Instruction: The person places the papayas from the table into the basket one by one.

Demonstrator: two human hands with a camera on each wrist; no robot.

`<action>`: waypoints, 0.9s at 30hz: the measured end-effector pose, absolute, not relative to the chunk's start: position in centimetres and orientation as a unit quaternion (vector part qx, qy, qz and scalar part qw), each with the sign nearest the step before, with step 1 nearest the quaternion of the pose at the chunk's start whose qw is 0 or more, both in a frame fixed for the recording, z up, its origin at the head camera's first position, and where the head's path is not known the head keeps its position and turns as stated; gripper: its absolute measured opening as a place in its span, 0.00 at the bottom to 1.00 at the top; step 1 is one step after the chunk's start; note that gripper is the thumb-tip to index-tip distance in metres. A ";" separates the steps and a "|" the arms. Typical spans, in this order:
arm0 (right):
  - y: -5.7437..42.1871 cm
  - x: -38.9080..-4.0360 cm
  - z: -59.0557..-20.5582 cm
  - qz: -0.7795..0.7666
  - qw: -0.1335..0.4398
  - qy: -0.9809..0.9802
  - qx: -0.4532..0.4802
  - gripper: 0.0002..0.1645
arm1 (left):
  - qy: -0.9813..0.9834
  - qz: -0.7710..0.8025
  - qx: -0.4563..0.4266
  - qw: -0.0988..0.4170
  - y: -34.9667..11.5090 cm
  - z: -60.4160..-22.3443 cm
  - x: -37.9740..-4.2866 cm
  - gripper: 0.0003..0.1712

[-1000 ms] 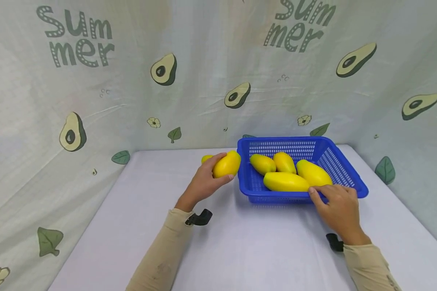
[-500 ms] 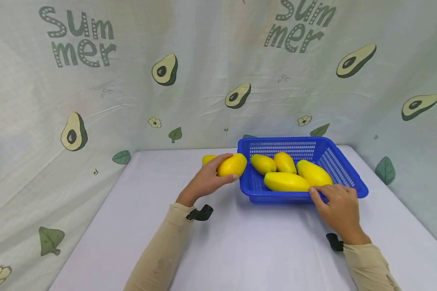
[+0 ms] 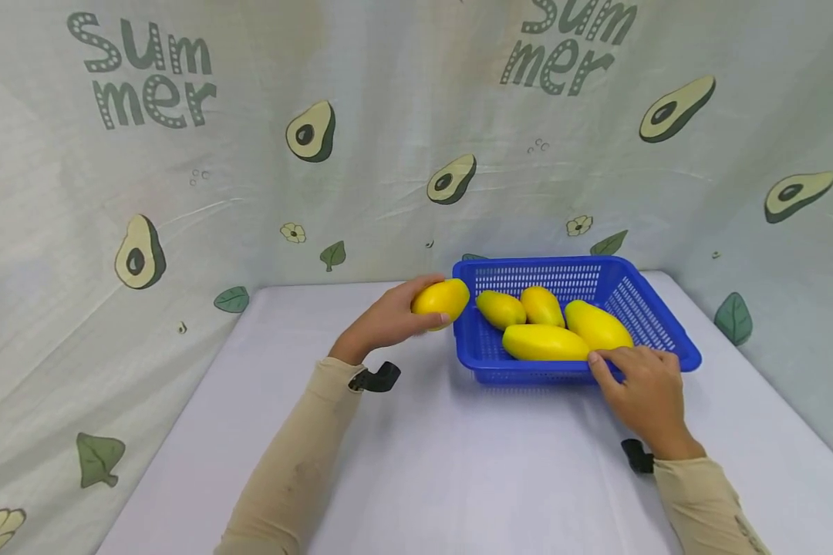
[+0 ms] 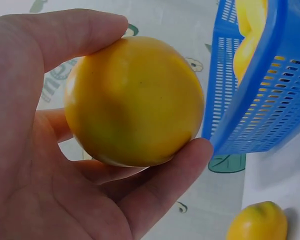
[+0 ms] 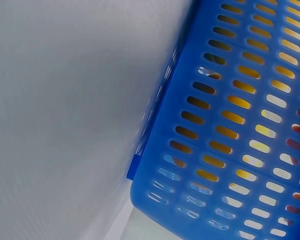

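Note:
My left hand (image 3: 396,312) holds a yellow mango (image 3: 440,304) just outside the left wall of the blue plastic basket (image 3: 521,368). In the left wrist view, the thumb and fingers curl round the mango (image 4: 135,102), its rounded end facing the camera. At the basket's front right, my right hand (image 3: 642,393) grips the rim, thumb along the near edge and fingers over it. Inside the basket lie two smaller yellow mangoes (image 3: 501,310) at the back and two larger, longer yellow fruits (image 3: 544,342) towards the front.
Another yellow fruit (image 4: 258,222) lies on the white table (image 3: 486,478) beside the basket; my left hand hides it in the head view. A printed cloth (image 3: 382,208) with avocados and leaves hangs behind the table.
My left hand has shifted slightly right and up with the mango, and now covers the fruit that showed behind it. The right hand stays on the basket rim.

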State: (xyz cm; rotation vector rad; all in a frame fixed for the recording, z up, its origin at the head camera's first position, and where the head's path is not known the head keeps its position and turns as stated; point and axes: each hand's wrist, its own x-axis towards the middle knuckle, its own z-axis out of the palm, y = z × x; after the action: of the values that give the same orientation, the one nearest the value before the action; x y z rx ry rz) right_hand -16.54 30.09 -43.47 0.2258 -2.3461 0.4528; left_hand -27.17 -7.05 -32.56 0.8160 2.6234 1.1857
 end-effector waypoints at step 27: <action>30.1 -16.6 -43.4 0.174 0.355 -0.915 0.080 0.18 | 0.883 0.320 0.307 0.153 -3.0 -27.3 -29.8 0.39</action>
State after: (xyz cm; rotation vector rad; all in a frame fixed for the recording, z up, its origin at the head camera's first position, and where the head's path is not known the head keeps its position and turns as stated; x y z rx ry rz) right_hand -16.57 30.09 -43.35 0.2072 -2.3656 0.4487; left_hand -29.82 -3.03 -27.32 0.8795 2.5333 0.9170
